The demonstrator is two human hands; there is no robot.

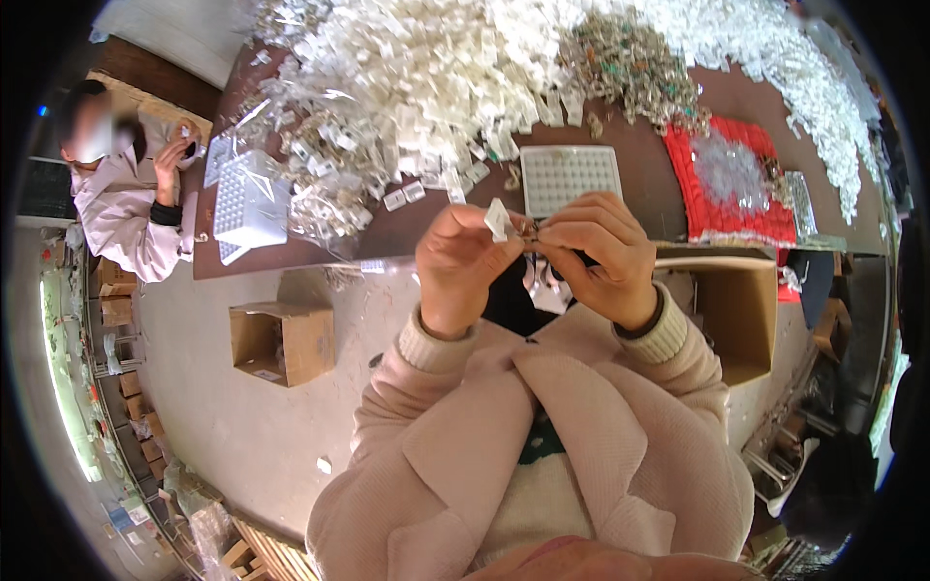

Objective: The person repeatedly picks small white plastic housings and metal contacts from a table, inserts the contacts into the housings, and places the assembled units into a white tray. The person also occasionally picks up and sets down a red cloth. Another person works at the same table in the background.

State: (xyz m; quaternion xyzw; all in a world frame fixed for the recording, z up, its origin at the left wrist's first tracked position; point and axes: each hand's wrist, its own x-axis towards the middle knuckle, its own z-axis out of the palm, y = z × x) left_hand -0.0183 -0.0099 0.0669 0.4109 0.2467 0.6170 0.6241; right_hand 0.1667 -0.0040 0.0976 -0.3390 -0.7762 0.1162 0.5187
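Observation:
My left hand [453, 271] is closed, with a small white card [498, 221] pinched upright between thumb and fingers. Close against it, my right hand [605, 254] is closed too, its thumb and fingertips pressed together beside the card. What the right fingertips hold is too small to name. Both hands are raised at the near edge of the brown table [373, 235]. Just beyond them lies a white tray with a grid of small pockets [570, 151].
Heaped across the table are white cards [436, 87], small metallic pieces [630, 68] and clear packets [823, 97]. A red cloth [686, 189] bears clear plastic pieces. Gridded trays [254, 198] stand left, near another person [136, 194]. Cardboard boxes [308, 347] are on the floor.

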